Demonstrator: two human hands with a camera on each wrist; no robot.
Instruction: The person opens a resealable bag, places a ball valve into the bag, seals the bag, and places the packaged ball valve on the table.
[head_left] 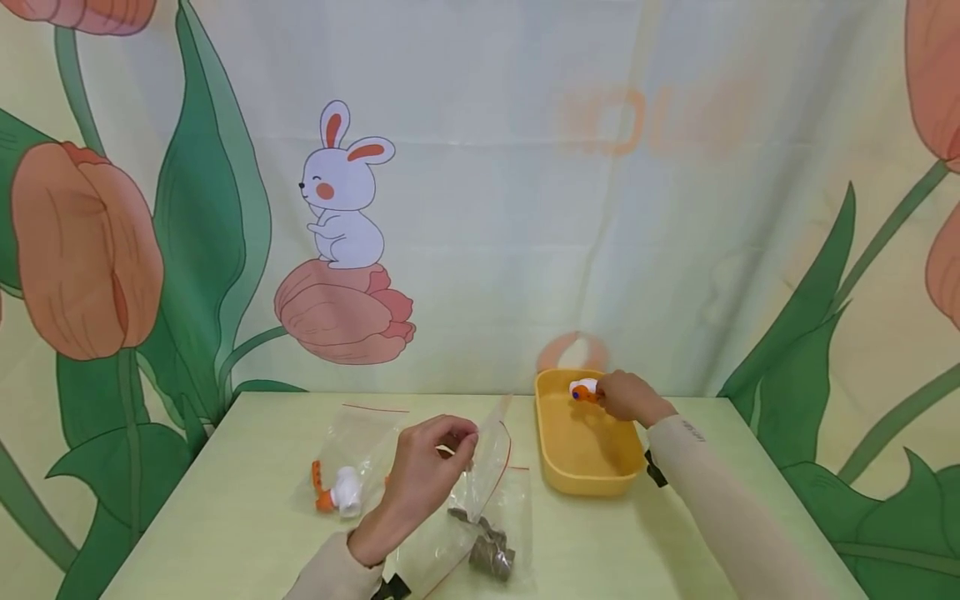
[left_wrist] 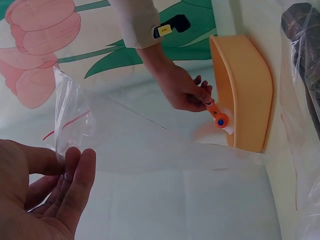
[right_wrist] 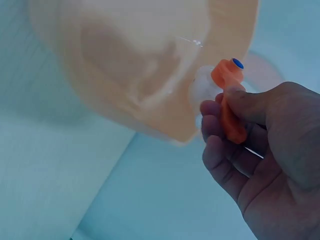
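Note:
My right hand (head_left: 633, 397) pinches a plastic tap (right_wrist: 228, 82) by its orange lever, over the far end of a yellow plastic tray (head_left: 588, 483). The tap has a white body and a blue dot on the lever's hub. My left hand (head_left: 423, 467) pinches the edge of a clear zip bag (left_wrist: 125, 127) with a red seal line, between thumb and fingers. In the left wrist view the bag's raised part looks empty. Below that hand, another clear bag holds grey pipe fittings (head_left: 491, 554), partly covered by the raised bag.
Left on the table (head_left: 217, 517) lies another clear bag (head_left: 367, 433) with a white and orange tap (head_left: 347, 492) in it. A printed curtain (head_left: 480, 208) with tulips and a rabbit hangs behind the table's far edge.

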